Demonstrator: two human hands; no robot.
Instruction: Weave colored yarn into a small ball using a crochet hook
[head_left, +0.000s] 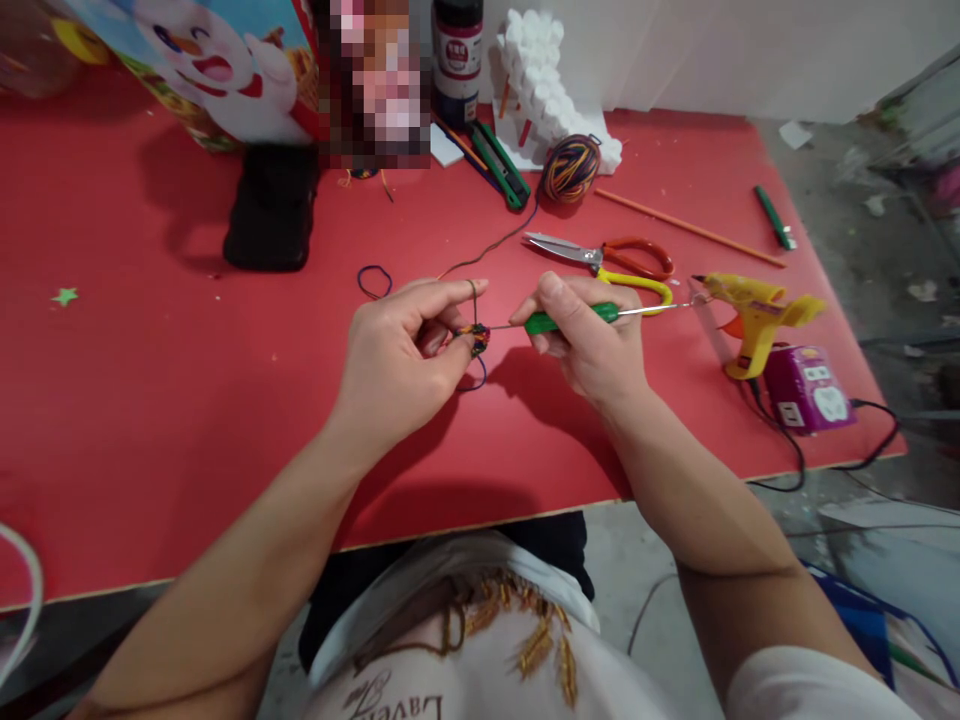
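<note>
Between the thumb and fingers of my left hand (409,345) is a small multicoloured crochet piece (477,340). A strand of yarn loops over my left index finger and runs back across the table to a variegated yarn ball (571,168). My right hand (589,335) grips the green handle of a crochet hook (574,318). The hook's thin tip meets the crochet piece; whether it passes through a stitch I cannot tell. Its other metal end points right. A dark yarn tail hangs below the piece.
Scissors (600,258) lie just beyond my right hand. To the right are a yellow glue gun (761,315), a purple power box (814,390) with cords, and an orange stick (690,228). Farther back are a green utility knife (499,165), a bottle (457,60) and a black phone (272,208).
</note>
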